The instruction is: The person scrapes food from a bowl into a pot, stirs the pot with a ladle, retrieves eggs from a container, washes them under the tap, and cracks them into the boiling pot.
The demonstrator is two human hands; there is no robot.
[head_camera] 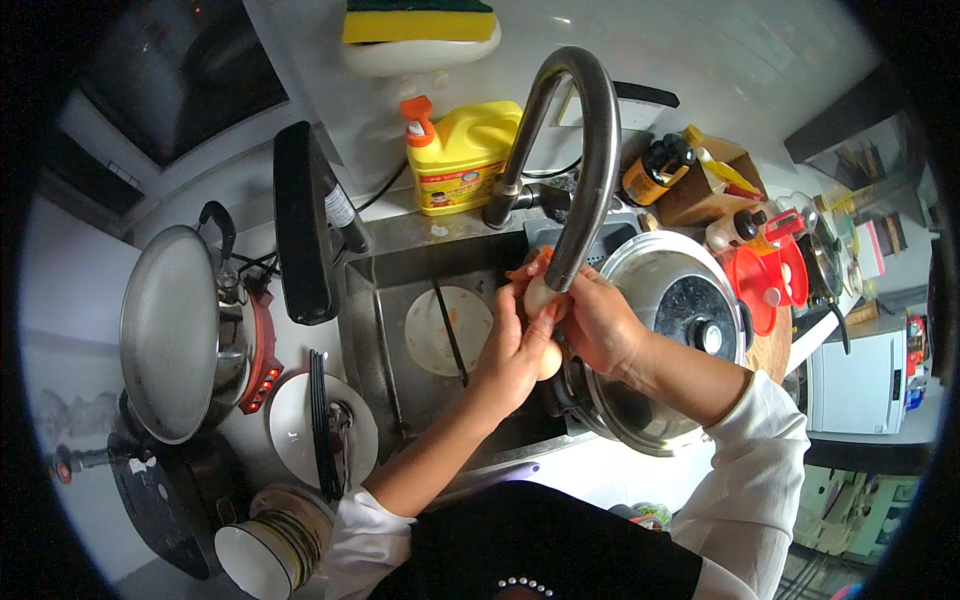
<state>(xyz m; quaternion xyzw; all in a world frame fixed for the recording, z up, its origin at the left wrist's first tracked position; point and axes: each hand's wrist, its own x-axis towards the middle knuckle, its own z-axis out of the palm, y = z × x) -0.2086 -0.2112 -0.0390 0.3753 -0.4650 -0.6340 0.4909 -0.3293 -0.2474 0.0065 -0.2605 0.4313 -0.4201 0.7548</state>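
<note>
Both my hands are raised over the steel sink (390, 401), close beneath the tip of the curved metal faucet (604, 150). My left hand (506, 360) and my right hand (604, 322) are closed around a pale, egg-shaped item (537, 296). A second rounded, yellowish item (550, 360) shows just below it, beside my left fingers. Small orange bits (517, 275) lie by the fingertips; what they are I cannot tell. On the sink floor is a white plate (427, 330) with orange scraps, a black chopstick (450, 330) across it.
A large lidded steel pot (637, 277) stands right of the sink. On the left are a white bowl (289, 420) with chopsticks, stacked bowls (255, 562) and a big pan (169, 330). Behind stand a yellow jug (457, 150) and a black upright fixture (302, 225); red baskets (750, 285) are farther right.
</note>
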